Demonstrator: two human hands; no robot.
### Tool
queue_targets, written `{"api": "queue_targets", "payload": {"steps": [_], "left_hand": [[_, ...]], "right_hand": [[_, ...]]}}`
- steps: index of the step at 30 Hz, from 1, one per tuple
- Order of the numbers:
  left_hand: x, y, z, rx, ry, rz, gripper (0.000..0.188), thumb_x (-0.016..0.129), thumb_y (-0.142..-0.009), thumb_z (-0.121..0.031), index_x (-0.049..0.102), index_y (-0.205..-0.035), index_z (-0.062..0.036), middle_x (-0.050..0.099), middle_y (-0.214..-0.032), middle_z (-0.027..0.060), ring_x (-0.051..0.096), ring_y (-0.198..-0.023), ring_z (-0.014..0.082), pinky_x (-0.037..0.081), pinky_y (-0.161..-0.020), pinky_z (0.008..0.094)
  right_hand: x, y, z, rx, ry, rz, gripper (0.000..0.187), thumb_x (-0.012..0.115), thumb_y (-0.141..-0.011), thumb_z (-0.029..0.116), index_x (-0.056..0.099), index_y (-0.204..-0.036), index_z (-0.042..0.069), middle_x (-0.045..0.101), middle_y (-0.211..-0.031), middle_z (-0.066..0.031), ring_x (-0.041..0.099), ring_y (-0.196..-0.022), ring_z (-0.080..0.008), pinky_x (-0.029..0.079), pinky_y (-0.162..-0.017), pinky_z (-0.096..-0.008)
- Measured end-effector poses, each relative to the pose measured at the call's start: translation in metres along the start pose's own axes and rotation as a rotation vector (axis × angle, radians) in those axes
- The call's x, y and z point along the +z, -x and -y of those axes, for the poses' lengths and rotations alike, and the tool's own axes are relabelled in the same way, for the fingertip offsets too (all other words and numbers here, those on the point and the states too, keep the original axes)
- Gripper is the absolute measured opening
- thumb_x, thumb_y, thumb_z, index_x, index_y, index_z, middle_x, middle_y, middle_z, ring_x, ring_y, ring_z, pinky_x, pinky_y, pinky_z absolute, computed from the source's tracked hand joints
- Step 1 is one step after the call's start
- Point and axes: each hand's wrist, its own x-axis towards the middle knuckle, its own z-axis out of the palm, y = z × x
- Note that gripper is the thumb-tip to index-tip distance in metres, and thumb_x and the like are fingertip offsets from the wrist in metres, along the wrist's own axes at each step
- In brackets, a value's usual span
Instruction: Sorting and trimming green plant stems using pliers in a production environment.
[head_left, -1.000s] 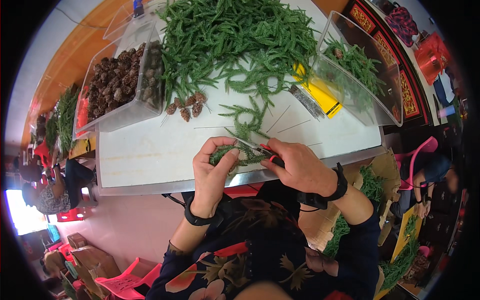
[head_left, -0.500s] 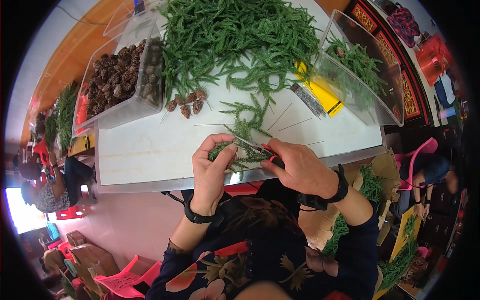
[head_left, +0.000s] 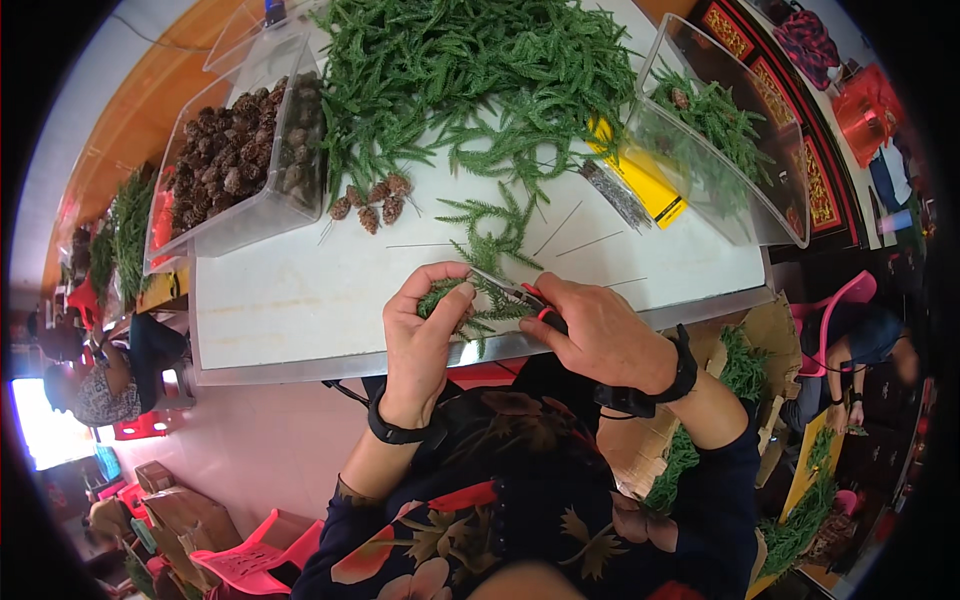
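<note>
Over the near edge of the white table, my left hand (head_left: 420, 320) pinches a green artificial pine sprig (head_left: 440, 297) between thumb and fingers. My right hand (head_left: 605, 335) is wrapped round the red-and-black handles of a pair of pliers (head_left: 518, 291). The jaws reach left to my left fingertips, at the top of the sprig; what they grip is too small to tell. Another curled pine sprig (head_left: 492, 238) lies just beyond my hands. Thin loose wires (head_left: 590, 246) rest to its right, and several small pine cones (head_left: 370, 203) with wire tails to its left.
A clear bin of pine cones (head_left: 225, 150) stands at left. A large heap of pine sprigs (head_left: 480, 70) covers the table's far side. At right are a wire bundle (head_left: 612, 195), a yellow packet (head_left: 650, 190) and a clear bin with greenery (head_left: 720, 130). Other people sit at both sides.
My hands and the pliers hold nearly the same place, the jaws still at my left fingertips. The person at the right has moved their hands slightly.
</note>
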Motion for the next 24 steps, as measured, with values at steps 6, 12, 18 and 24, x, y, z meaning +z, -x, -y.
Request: {"api": "queue_targets", "payload": {"steps": [6, 12, 18, 24], "left_hand": [[-0.002, 0.001, 0.000, -0.022, 0.000, 0.007, 0.016, 0.064, -0.088, 0.000, 0.065, -0.104, 0.0006, 0.063, -0.082, 0.0003, 0.055, -0.071, 0.0048, 0.044, -0.066, 0.0184], [-0.001, -0.003, -0.002, -0.041, -0.006, 0.024, 0.016, 0.063, -0.088, 0.000, 0.065, -0.103, 0.0019, 0.063, -0.081, 0.0023, 0.054, -0.068, 0.0060, 0.043, -0.064, 0.0193], [-0.008, -0.008, -0.006, -0.214, 0.079, 0.131, 0.014, 0.061, -0.088, -0.003, 0.064, -0.100, 0.0038, 0.062, -0.079, 0.0046, 0.051, -0.062, 0.0086, 0.041, -0.059, 0.0215], [-0.007, -0.010, -0.005, -0.304, 0.166, 0.159, 0.014, 0.060, -0.089, -0.004, 0.063, -0.099, 0.0037, 0.061, -0.079, 0.0051, 0.049, -0.060, 0.0095, 0.040, -0.057, 0.0224]], "right_hand": [[0.002, 0.000, -0.002, -0.006, 0.010, 0.012, 0.028, 0.066, -0.088, 0.021, 0.051, -0.097, -0.001, 0.064, -0.082, -0.0215, 0.061, -0.078, -0.0427, 0.048, -0.066, -0.0494], [-0.004, -0.001, 0.002, 0.026, 0.089, 0.000, 0.025, 0.067, -0.085, 0.014, 0.052, -0.098, -0.001, 0.061, -0.085, -0.0210, 0.061, -0.080, -0.0421, 0.048, -0.067, -0.0463], [-0.015, -0.003, 0.007, 0.038, 0.459, -0.001, 0.018, 0.065, -0.082, 0.010, 0.052, -0.093, 0.003, 0.058, -0.085, -0.0142, 0.061, -0.073, -0.0345, 0.050, -0.062, -0.0436], [-0.015, -0.006, 0.017, -0.094, 1.106, -0.187, 0.014, 0.060, -0.084, 0.014, 0.052, -0.093, 0.007, 0.048, -0.080, -0.0059, 0.052, -0.067, -0.0213, 0.043, -0.051, -0.0353]]}}
